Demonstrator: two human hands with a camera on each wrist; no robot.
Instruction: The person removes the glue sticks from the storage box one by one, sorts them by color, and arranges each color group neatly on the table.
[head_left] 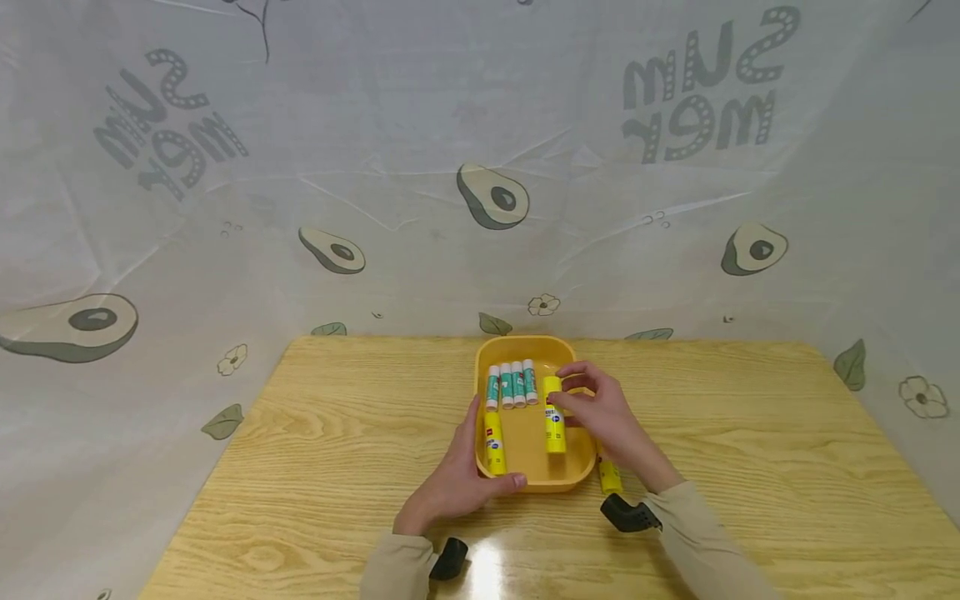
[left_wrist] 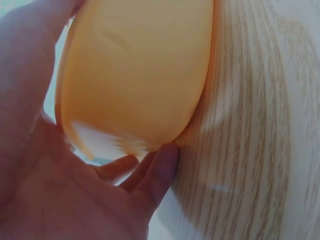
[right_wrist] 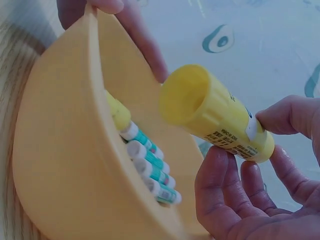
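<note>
A large yellow glue stick (head_left: 554, 429) is pinched between the thumb and fingers of my right hand (head_left: 606, 417), over the right part of an orange plastic bin (head_left: 551, 485). The right wrist view shows its hollow base end tilted toward the camera. My left hand (head_left: 457, 482) grips the bin's near left corner, thumb along the front rim and fingers against the outer left wall (left_wrist: 140, 75). Inside the bin, another yellow glue stick (head_left: 495, 446) lies along the left side. Several small green-and-white glue sticks (head_left: 507, 387) lie side by side behind it.
Outside the bin, by its right front corner, a yellow glue stick (head_left: 610, 477) lies on the wooden table (head_left: 360, 433), partly hidden by my right hand. A pale curtain with avocado prints (head_left: 420, 250) hangs behind the table and along both sides.
</note>
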